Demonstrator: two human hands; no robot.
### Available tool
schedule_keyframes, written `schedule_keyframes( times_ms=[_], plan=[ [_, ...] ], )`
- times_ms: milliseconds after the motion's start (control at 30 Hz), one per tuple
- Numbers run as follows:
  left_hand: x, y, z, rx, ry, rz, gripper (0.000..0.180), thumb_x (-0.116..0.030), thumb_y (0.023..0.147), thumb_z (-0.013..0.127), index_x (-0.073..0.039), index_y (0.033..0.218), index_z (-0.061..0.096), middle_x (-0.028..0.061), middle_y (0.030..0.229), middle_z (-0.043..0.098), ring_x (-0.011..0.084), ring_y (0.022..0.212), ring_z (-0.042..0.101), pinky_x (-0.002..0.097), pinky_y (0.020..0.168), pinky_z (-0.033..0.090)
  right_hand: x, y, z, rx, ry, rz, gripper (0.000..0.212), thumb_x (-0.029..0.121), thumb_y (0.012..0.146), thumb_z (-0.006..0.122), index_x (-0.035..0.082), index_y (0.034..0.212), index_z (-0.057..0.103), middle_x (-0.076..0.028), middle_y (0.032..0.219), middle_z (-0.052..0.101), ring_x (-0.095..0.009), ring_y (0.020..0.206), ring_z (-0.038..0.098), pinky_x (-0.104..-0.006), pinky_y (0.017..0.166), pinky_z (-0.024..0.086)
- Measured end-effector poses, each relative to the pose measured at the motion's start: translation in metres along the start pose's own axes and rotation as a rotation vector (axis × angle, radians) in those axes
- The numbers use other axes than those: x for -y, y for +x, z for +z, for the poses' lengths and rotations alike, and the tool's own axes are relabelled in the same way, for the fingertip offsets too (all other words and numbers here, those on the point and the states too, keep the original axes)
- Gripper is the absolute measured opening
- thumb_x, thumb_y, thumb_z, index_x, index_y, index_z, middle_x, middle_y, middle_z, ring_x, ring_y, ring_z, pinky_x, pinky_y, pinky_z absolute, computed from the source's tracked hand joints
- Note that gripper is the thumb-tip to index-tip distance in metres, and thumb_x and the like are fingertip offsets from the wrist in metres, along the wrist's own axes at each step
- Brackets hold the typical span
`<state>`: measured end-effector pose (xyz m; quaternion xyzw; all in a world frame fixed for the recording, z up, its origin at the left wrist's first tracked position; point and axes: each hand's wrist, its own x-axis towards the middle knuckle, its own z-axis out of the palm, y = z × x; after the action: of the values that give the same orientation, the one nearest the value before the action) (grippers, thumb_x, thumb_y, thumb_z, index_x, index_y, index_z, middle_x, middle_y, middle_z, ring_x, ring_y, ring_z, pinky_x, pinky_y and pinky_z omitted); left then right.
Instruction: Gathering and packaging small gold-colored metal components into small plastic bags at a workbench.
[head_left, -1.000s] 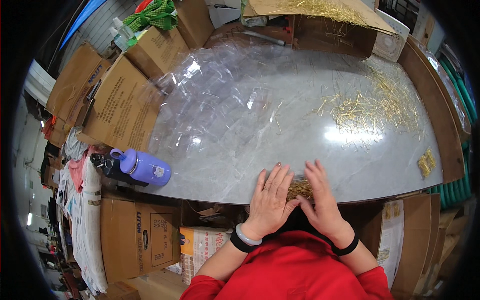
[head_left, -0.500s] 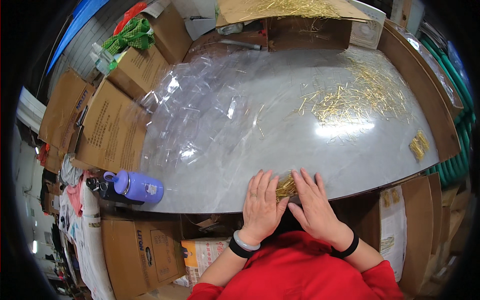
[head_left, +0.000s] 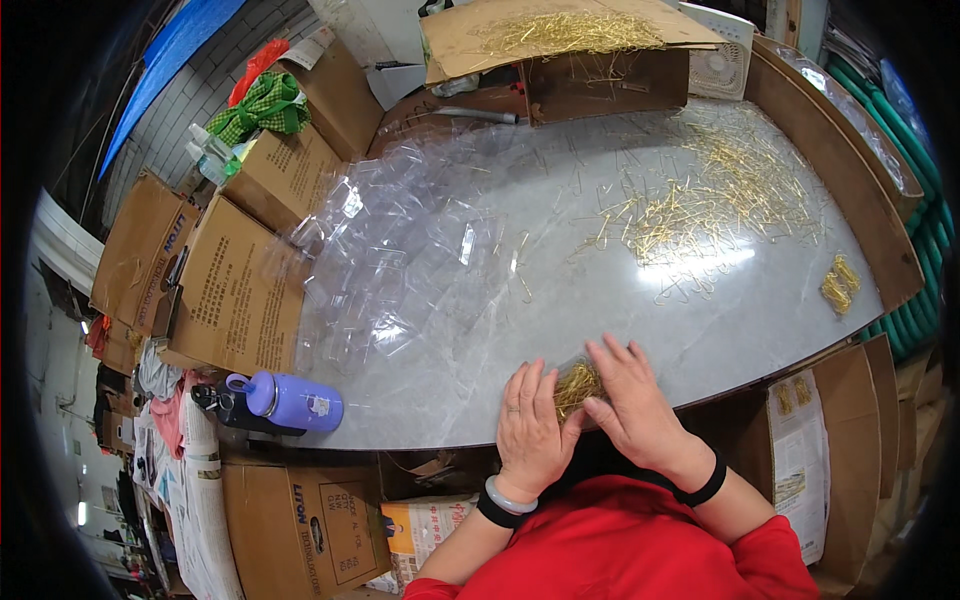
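At the near edge of the grey marble-look tabletop (head_left: pixel 450 400), a small bundle of gold wire hooks (head_left: pixel 577 386) sits between my hands. Along its left side my left hand (head_left: pixel 528 430) presses in, thumb against the wires. My right hand (head_left: pixel 635 408) closes in from the right, its thumb over the bundle's near end and its fingers reaching forward. Something clear seems to wrap the bundle, but I cannot make it out. Many loose gold wire hooks (head_left: pixel 740 185) lie spread at the far right. Tied-looking gold bundles (head_left: pixel 840 284) rest near the right edge.
Clear plastic boxes (head_left: pixel 385 250) cover the left of the table. A purple bottle (head_left: pixel 305 403) lies tilted at the near left. Cardboard boxes (head_left: pixel 235 290) wall the left side; a cardboard strip (head_left: pixel 850 180) borders the right. More hooks lie on a cardboard box (head_left: pixel 460 45) at the back.
The view has shifted slightly, so the table sits a little lower and turned. My right hand's fingers have moved apart from the bundle's far end, showing more of it.
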<state>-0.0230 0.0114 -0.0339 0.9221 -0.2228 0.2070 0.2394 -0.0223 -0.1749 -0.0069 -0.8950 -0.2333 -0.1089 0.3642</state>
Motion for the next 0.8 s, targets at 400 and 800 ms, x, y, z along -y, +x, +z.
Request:
schedule_keyframes(
  times_ms=[400,800],
  plan=[
    [0.006,-0.003,-0.002,-0.018,-0.151,-0.055,0.090,-0.018,0.078,0.080,0.006,0.149,0.031,0.0258,0.146,0.046,0.0436,0.133,0.048,0.0521,0.114,0.038,0.017,0.003,0.009,-0.048,-0.220,-0.038,0.051,0.034,0.089,0.070,0.014,0.135,0.060,-0.021,0.148,0.047,-0.043,0.142,0.037,-0.0662,0.118,0.014],
    [0.022,-0.001,-0.028,0.181,-0.400,0.066,0.114,-0.021,0.069,0.076,0.010,0.156,0.009,0.0308,0.158,0.028,0.0452,0.145,0.033,0.0548,0.123,0.021,0.024,0.009,0.019,-0.071,-0.310,-0.041,0.060,0.031,0.081,0.078,0.011,0.135,0.061,-0.024,0.146,0.046,-0.044,0.130,0.045,-0.0536,0.107,0.040]
  ],
)
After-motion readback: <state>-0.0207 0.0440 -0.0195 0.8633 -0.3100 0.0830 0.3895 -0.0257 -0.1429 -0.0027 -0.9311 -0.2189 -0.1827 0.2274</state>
